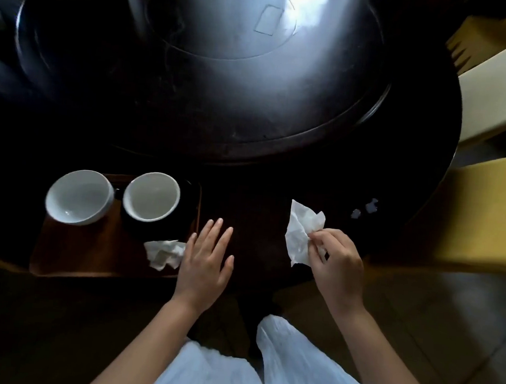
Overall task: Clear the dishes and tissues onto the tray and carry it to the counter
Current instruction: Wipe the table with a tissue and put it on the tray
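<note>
A brown tray (71,256) lies at the near left of the dark round table. On it stand two white bowls, one at the left (78,197) and one (151,196) resting on a black dish (188,214). A crumpled tissue (164,253) lies at the tray's near right corner. My left hand (207,258) hovers flat with fingers apart, just right of that tissue, holding nothing. My right hand (338,259) pinches a second white tissue (300,235), lifted above the table.
A large dark turntable (224,77) fills the table's middle. Small paper scraps (365,208) lie near the table's right edge. Yellow chairs (483,207) stand at the right. My white clothing (277,372) shows at the bottom.
</note>
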A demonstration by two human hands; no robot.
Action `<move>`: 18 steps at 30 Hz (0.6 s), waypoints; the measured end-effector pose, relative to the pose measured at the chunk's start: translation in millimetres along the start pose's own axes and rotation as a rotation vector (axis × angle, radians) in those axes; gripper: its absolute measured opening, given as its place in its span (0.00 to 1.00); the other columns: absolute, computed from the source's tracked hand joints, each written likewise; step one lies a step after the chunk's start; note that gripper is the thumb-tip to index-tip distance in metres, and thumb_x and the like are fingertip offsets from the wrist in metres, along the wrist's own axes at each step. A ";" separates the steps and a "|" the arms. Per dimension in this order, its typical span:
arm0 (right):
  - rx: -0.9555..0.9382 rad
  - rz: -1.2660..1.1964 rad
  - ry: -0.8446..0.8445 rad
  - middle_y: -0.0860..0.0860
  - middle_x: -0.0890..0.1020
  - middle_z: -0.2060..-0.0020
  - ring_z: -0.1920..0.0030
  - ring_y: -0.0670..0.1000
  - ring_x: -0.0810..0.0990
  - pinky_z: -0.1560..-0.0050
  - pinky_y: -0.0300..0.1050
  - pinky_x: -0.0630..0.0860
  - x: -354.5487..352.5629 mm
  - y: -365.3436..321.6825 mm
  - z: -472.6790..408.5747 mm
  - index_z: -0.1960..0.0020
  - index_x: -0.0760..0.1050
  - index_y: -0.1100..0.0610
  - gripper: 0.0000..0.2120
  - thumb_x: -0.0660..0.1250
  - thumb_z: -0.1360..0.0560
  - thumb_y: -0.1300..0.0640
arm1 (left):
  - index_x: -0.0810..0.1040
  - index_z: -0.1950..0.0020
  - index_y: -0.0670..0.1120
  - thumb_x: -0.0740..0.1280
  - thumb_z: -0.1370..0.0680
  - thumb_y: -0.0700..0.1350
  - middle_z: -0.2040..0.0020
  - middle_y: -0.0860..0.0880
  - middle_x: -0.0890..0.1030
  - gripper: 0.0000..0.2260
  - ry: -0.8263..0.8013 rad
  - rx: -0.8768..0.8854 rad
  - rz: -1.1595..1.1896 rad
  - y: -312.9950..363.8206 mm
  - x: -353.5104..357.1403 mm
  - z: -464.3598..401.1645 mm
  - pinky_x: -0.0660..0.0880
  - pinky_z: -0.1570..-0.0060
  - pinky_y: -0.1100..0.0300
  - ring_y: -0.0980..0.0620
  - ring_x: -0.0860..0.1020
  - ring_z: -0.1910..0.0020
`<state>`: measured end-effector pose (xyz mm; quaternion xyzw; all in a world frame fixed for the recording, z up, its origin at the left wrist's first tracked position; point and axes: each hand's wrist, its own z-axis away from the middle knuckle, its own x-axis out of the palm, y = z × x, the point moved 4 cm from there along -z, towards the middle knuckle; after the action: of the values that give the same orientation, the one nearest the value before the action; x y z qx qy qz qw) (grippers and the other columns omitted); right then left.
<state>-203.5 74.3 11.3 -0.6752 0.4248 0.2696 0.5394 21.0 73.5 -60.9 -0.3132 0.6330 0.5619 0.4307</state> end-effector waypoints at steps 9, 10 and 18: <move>0.066 0.076 -0.001 0.59 0.80 0.60 0.60 0.55 0.80 0.61 0.45 0.78 -36.6 167.0 -69.8 0.53 0.77 0.64 0.05 0.67 0.28 0.67 | 0.45 0.25 0.55 0.52 0.22 0.57 0.23 0.49 0.41 0.27 -0.129 -0.275 -0.148 55.4 80.6 -51.9 0.32 0.32 0.43 0.52 0.36 0.26; 0.072 0.093 0.002 0.59 0.80 0.59 0.59 0.56 0.80 0.60 0.48 0.79 -36.2 181.7 -78.1 0.51 0.77 0.64 0.07 0.67 0.28 0.67 | 0.44 0.26 0.55 0.52 0.22 0.57 0.23 0.50 0.40 0.28 -0.132 -0.284 -0.158 59.4 86.9 -55.8 0.32 0.32 0.43 0.52 0.35 0.26; 0.120 0.242 -0.146 0.63 0.78 0.51 0.52 0.62 0.78 0.53 0.53 0.77 -2.3 257.4 -129.6 0.38 0.73 0.64 0.15 0.61 0.25 0.67 | 0.45 0.25 0.55 0.46 0.26 0.60 0.23 0.48 0.45 0.29 -0.095 -0.330 -0.319 58.8 116.3 -61.9 0.35 0.31 0.43 0.50 0.41 0.25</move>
<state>-439.3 -63.9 -80.0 -0.5641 0.4779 0.3551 0.5720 -93.1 33.0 -139.4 -0.4487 0.4542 0.5967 0.4861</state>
